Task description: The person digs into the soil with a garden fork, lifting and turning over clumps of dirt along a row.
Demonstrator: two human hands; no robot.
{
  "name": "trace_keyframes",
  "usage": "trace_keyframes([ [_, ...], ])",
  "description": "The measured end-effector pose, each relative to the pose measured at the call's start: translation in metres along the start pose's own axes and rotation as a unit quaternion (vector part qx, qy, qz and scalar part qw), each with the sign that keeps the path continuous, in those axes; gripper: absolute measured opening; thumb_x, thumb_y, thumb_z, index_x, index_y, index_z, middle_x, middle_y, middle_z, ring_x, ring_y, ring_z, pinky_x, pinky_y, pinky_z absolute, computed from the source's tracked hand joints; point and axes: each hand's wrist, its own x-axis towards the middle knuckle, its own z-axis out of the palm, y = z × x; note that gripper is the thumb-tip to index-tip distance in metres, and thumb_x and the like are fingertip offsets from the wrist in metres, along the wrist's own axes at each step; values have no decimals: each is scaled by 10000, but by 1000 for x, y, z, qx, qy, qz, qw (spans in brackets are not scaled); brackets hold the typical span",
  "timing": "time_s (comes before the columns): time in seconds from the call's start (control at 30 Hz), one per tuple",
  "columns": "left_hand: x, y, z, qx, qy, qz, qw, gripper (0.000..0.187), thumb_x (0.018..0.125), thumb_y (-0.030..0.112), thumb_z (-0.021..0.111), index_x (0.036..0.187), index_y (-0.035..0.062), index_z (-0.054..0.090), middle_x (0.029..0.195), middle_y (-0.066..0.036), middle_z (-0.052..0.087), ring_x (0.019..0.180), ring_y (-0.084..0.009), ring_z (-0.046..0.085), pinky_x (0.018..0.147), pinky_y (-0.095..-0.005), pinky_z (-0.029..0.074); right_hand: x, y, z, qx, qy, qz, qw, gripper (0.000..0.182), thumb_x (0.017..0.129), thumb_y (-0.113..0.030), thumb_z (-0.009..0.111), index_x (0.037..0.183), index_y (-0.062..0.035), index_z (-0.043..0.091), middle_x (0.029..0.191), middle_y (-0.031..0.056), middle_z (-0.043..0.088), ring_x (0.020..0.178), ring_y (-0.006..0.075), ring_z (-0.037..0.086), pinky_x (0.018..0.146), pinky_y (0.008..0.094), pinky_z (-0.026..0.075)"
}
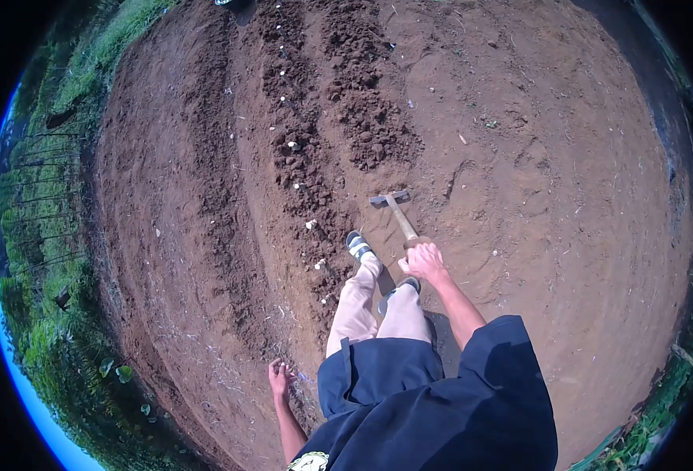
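Observation:
My right hand (422, 260) is wrapped round the wooden handle of a hoe (400, 217). The hoe's dark metal head (389, 198) rests on the soil just ahead of my feet, at the near end of a strip of broken clods (366, 118). Low at my left side hangs my left hand (281, 378), its fingers loosely bent and apart, with nothing visible in it. Left of my legs runs a furrow of loose dark soil (303, 169). Several small pale pieces, one of them a whitish lump (311, 224), lie spaced along it; their kind is too small to tell.
My shoe (358, 245) stands beside the furrow, the other foot close by on the right. Smoother brown soil (550, 220) stretches to the right. Another dark tilled strip (213, 157) lies left. Green plants (56, 337) border the field at the left edge.

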Motion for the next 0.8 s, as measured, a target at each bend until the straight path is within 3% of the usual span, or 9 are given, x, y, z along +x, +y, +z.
trace_keyframes([
  [0.03,-5,2,6,14,-5,2,1000,322,885,191,498,1194,138,426,916,-75,559,638,-160,580,556,-311,508,-14,1,14,-15,45,-26,999,373,713,-363,489,614,-30,625,641,211,604,614,331,611,616,440,478],
  [0.13,-9,-15,13,48,-44,16,998,317,887,184,494,1193,135,427,911,-84,558,633,-168,586,561,-314,508,-56,13,61,-5,-36,-19,999,405,739,-390,476,623,-32,625,660,204,614,644,334,616,639,426,478],
  [0.2,-18,-29,18,44,-43,20,998,317,886,180,495,1193,135,430,897,-85,558,629,-183,599,557,-317,510,-86,21,92,3,-46,-17,999,420,757,-399,467,679,-31,653,684,206,622,662,335,621,652,431,478],
  [0.23,-22,-43,15,58,-39,24,997,297,883,163,499,1172,118,447,888,-87,566,622,-174,600,547,-306,513,-93,22,102,7,-124,16,992,435,775,-400,456,696,-23,660,702,207,628,689,333,628,675,433,478],
  [0.33,-36,-70,13,105,-23,14,994,254,875,142,511,1121,81,489,876,-90,589,642,-172,612,546,-297,523,-114,30,138,11,-158,38,987,453,786,-411,450,697,-21,662,711,206,631,701,329,632,694,433,477],
  [0.47,-43,-108,11,192,-44,-9,980,293,872,153,517,1147,68,465,888,-133,593,681,-215,634,543,-308,526,-137,54,216,54,-162,62,983,448,797,-410,447,682,-34,661,702,203,630,691,322,631,690,431,475],
  [0.6,-29,-144,8,278,-72,-48,957,345,879,180,514,1189,58,426,892,-161,592,686,-245,649,543,-319,528,-153,70,274,32,-105,77,991,387,825,-356,462,641,-68,642,647,156,621,626,306,620,613,430,469],
  [0.63,-36,-121,27,264,-74,-57,960,354,887,196,503,1198,52,413,882,-166,599,656,-242,647,549,-316,529,-155,77,289,40,-117,87,988,398,833,-364,463,634,-67,639,643,160,616,636,310,616,622,436,460],
  [0.8,2,-124,43,232,-76,-113,963,336,891,196,496,1185,44,435,869,-155,611,664,-227,641,569,-300,521,-170,124,403,47,-183,95,977,409,864,-372,443,638,-94,641,675,144,613,696,309,608,653,432,443],
])
